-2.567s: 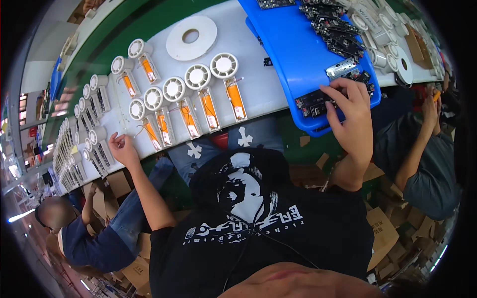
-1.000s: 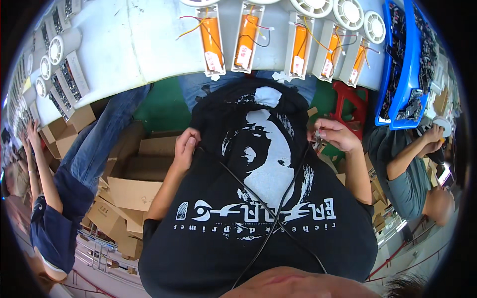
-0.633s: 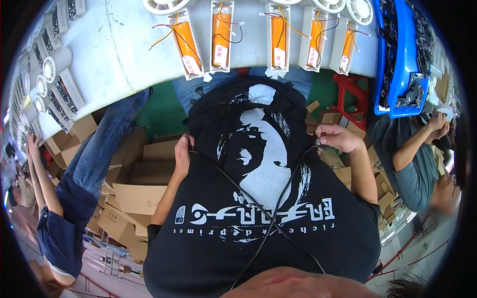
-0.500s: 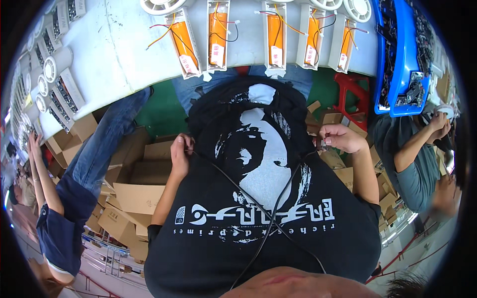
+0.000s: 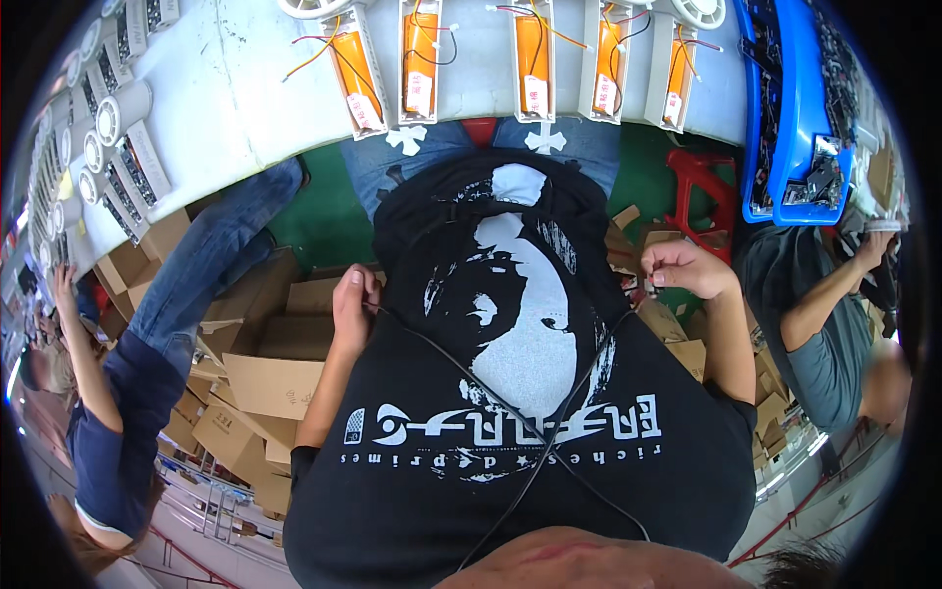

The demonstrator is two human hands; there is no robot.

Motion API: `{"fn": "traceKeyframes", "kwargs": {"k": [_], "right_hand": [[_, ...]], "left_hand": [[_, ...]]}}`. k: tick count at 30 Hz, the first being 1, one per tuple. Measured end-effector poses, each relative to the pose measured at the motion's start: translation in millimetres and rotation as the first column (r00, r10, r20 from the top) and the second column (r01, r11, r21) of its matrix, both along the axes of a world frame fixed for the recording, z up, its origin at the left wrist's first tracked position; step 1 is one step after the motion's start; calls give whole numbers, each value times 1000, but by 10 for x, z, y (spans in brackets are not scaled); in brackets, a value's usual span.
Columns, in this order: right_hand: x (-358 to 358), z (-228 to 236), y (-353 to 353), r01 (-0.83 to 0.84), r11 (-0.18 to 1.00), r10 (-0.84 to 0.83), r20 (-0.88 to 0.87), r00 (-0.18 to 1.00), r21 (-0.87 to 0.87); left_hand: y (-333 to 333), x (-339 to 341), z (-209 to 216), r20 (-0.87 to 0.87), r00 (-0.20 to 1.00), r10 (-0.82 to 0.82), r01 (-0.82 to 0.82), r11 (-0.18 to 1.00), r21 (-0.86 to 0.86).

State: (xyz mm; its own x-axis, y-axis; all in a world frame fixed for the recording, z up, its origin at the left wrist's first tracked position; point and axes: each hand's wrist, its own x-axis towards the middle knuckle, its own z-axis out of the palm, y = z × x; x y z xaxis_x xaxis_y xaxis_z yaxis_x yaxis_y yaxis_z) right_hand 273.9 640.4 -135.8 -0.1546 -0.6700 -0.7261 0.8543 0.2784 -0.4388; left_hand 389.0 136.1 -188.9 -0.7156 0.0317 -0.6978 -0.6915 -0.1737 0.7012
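Note:
A thin black cord (image 5: 538,454) hangs from my neck and crosses over itself on my black shirt; one branch runs to each hand. My left hand (image 5: 355,299) is closed at my left side, fingers curled around the end of its branch. On the other side, my right hand (image 5: 689,270) is bent in a pinch. Something small and pale lies at its fingertips, close to where the other branch ends; its kind is too small to tell. Both hands stay beside my body, below the table edge.
On the white table (image 5: 235,108), several pale housings with orange battery packs (image 5: 345,64) and loose wires lie in a row. A blue bin (image 5: 805,187) of small dark parts is at right. Cardboard boxes (image 5: 280,388), a red stool (image 5: 699,196) and co-workers (image 5: 128,422) are around me.
My right hand has shifted slightly right and its fingers have curled more. My left hand has barely moved. The table and its row of housings sit slightly higher in view.

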Motion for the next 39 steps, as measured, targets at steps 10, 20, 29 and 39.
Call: {"fn": "traceKeyframes", "kwargs": {"k": [10,20,29,39], "right_hand": [[-56,173,120,-122,986,116,-52,992,-114],[-439,289,-332,-169,856,105,-156,982,-488],[-878,762,-1012,-513,449,-33,-587,809,-732],[-1013,628,-1177,-508,550,-153,-678,719,-663]], "left_hand": [[58,76,197,-126,981,-149,132,982,-135],[144,-563,637,-452,816,-359,430,901,60],[694,-1487,1271,-864,316,-392,889,439,126],[750,-1495,1004,-867,460,-194,696,685,216]]}}
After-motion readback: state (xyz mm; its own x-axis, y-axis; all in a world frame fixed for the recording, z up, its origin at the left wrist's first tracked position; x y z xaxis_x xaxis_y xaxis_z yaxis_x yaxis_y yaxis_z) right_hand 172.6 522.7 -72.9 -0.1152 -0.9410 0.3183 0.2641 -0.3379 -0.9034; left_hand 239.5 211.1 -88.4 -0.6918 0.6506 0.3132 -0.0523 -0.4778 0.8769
